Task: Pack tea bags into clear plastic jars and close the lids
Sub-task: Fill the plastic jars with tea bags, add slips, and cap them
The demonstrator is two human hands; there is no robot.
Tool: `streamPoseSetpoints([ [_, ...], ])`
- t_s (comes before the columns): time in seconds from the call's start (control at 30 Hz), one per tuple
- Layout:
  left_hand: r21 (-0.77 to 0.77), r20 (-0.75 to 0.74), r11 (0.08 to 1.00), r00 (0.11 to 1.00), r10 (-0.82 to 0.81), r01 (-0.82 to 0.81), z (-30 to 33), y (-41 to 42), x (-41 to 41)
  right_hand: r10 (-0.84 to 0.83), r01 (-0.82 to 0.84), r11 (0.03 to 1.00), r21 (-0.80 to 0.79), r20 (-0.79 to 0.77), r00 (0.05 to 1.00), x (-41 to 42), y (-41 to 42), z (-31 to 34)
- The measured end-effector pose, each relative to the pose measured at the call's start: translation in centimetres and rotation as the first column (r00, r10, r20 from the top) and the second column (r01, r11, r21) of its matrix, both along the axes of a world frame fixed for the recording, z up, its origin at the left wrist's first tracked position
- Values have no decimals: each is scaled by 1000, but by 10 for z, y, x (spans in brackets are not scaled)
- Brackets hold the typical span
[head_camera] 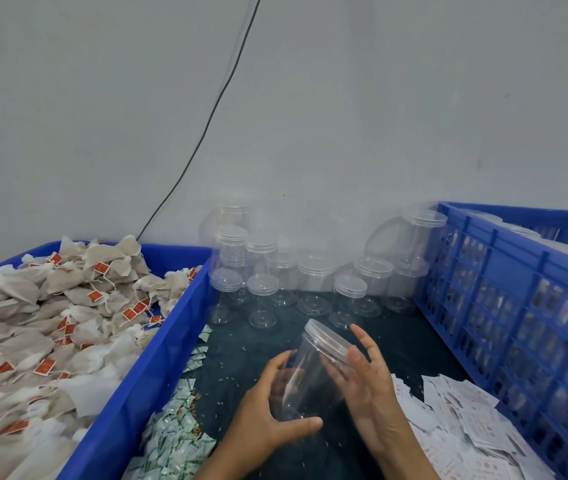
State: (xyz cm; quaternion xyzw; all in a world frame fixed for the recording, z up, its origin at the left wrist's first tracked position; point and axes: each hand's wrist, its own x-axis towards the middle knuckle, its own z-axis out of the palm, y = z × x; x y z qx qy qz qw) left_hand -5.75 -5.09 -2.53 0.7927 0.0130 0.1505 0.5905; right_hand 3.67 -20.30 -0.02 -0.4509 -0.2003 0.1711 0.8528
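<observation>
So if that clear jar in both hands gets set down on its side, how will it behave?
The jar looks empty, so probably light. Its round, smooth wall would likely roll and may slip. The lid is on, so nothing should spill.

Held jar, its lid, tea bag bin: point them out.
held jar (305,386), head view, clear side wall.
lid (327,342), head view, ribbed edge.
tea bag bin (158,355), head view, blue right wall.

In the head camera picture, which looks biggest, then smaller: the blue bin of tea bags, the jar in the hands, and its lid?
1. Blue bin, by far the biggest, and also near the camera.
2. Jar.
3. Lid, only the jar's top end.
</observation>
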Motion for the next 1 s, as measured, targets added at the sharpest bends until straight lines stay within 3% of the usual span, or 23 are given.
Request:
streamPoseSetpoints([
  [0.13, -175, -38, 977, 991, -129, 121, 3, 4, 0, 85, -83, 995, 48, -41, 996, 0, -4, 1],
  [0.2, -170, -45, 982, 995, -91, 82, 2, 1, -1, 93, -90, 995, 52, -58, 994, -1, -4, 1],
  [0.3, 80, 12, 990, 993, 120, -120, 3, -3, -3, -23, 25, 996, -81, 19, 1000, -4, 1, 4],
  [0.4, 421, 136, 872, 968, 212, -250, 5, -6, -5, -88, 114, 973, -200, 136, 987, -9, 9, 4],
  [0.47, 473, 149, 843, 967, 208, -255, 5, -5, -5, -113, 140, 976, -167, 159, 981, -7, 8, 2],
  [0.53, 336, 95, 924, 982, 160, -183, 6, -4, -5, -81, 93, 991, -95, 128, 988, -5, 5, 5],
  [0.6, 101, 30, 994, 999, 43, -46, 7, -3, -5, -27, 29, 999, -18, 90, 996, -4, 3, 7],
  [0.7, -168, -33, 980, 993, -117, 110, 8, 0, -4, 55, -58, 994, 89, 31, 998, -3, -3, 10],
  [0.8, -271, -78, 953, 984, -160, 133, 6, 2, -3, 40, -27, 988, 149, -81, 996, 2, -10, 14],
  [0.9, -254, -59, 967, 998, -11, -5, 5, 1, -2, -212, 211, 977, -26, -60, 975, 9, -14, 11],
  [1.0, -227, 0, 969, 995, 99, -96, 4, 2, 0, -372, 437, 821, -366, 237, 897, 9, -15, 8],
])
